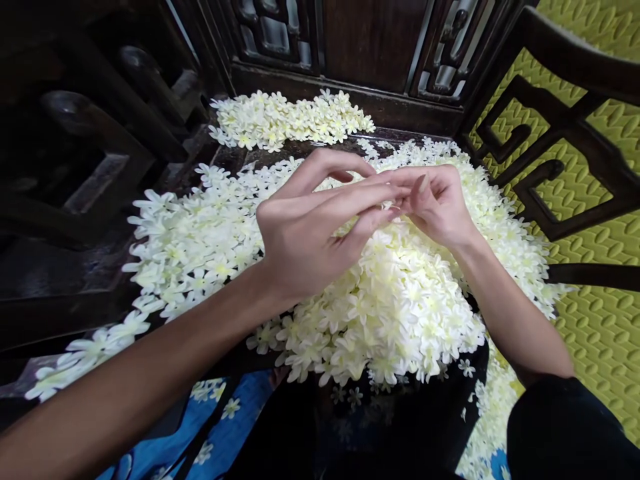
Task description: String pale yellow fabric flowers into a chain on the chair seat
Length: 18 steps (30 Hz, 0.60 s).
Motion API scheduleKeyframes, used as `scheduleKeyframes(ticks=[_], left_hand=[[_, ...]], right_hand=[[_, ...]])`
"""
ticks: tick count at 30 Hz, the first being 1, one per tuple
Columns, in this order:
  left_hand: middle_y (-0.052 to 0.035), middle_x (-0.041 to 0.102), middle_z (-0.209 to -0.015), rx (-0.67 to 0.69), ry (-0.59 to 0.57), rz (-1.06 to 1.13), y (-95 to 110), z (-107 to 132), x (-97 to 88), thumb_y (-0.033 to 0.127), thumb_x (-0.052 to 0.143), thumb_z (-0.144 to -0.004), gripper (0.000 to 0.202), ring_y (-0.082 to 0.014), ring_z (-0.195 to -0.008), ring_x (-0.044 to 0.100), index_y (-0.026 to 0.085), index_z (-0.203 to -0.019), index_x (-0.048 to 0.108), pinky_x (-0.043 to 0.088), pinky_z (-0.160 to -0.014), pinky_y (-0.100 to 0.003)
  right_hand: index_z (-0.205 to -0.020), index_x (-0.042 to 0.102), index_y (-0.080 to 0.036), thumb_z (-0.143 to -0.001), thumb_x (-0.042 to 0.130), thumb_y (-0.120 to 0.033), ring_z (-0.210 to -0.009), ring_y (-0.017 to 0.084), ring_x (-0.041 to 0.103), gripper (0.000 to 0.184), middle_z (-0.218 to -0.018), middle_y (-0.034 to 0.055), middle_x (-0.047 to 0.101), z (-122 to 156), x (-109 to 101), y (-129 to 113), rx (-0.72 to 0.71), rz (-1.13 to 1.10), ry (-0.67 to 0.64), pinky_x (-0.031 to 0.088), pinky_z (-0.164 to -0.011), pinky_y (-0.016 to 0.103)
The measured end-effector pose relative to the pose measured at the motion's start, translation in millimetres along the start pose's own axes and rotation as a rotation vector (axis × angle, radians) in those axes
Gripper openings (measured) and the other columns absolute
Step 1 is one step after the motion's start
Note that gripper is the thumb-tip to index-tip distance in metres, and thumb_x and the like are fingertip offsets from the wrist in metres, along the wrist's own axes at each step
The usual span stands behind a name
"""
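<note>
My left hand (315, 230) reaches in from the left, its fingertips pinched together against those of my right hand (436, 203). The right fingers point left and curl in, with the thumb raised. Whatever sits between the fingertips is hidden or too small to make out. Directly below both hands rises a heap of white flowers (385, 307) with pale yellow centres, loose and five-petalled. Behind and left of it, more of the same white flowers (190, 247) spread over a dark wooden surface.
A separate band of white flowers (293, 120) lies at the back against a carved dark wood panel (375, 40). At right stands a dark wooden chair back (575, 127) before a yellow patterned mat (595, 347). Scattered flowers lie on blue fabric (235, 420) below.
</note>
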<state>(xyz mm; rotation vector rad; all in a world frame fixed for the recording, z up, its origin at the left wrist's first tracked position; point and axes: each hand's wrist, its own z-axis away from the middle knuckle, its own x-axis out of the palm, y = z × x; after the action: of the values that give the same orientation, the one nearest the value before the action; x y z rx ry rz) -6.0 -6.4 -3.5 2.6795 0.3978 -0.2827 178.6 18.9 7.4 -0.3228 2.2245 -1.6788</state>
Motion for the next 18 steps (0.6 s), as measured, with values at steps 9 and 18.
scheduleKeyframes(ticks=[9,18], left_hand=[[-0.0008,0.075,-0.102,-0.214,-0.036,-0.108,-0.8,2.8,-0.2,0.037,0.076,-0.083,0.022,-0.0216,-0.101,0.071,0.034,-0.105,0.076,0.064,-0.087,-0.038],[-0.0012,0.074,-0.098,-0.2,-0.05,-0.073,-0.2,4.0,2.3,0.021,0.077,-0.08,0.027,-0.0196,-0.1,0.072,0.028,-0.106,0.076,0.063,-0.088,-0.036]], right_hand=[[-0.098,0.08,-0.022,-0.083,0.077,-0.047,-0.074,0.017,0.076,0.03,-0.083,0.0049,0.079,2.9,4.6,-5.6,-0.031,0.009,-0.102,0.062,-0.063,0.028],[-0.092,0.08,-0.019,-0.084,0.073,-0.054,-0.075,0.02,0.077,0.037,-0.074,0.005,0.076,1.6,5.0,5.7,-0.071,-0.073,-0.059,0.064,-0.065,0.03]])
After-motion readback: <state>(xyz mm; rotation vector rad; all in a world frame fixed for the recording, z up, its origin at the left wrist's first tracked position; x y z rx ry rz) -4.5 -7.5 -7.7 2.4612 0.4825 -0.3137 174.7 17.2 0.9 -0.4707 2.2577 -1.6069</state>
